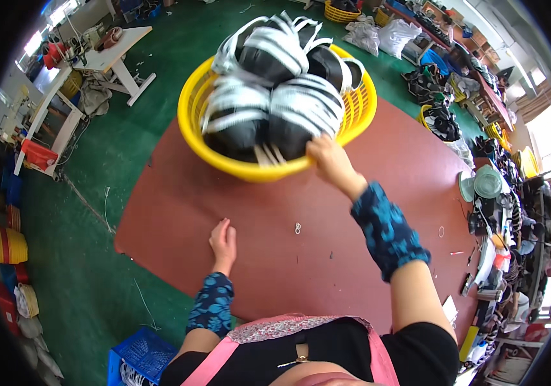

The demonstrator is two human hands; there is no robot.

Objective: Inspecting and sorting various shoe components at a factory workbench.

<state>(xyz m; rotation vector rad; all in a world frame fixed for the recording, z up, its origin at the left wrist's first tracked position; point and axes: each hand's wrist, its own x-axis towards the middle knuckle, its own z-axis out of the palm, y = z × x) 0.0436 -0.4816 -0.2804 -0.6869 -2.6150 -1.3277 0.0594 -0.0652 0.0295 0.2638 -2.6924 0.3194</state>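
Note:
A round yellow plastic basket (192, 109) stands at the far side of a reddish-brown table (262, 257). It is heaped with several black bundles wrapped in white straps (275, 77). My right hand (328, 157) reaches forward and grips the basket's near rim, beside the front bundle. My left hand (223, 241) rests flat on the table near its left edge, fingers together, holding nothing. Both forearms wear blue patterned sleeve covers.
A small white ring (297, 228) lies on the table between my hands. Tools and clutter (494, 219) line the table's right edge. A blue crate (137, 357) sits on the green floor at lower left. A white sewing table (108, 55) stands far left.

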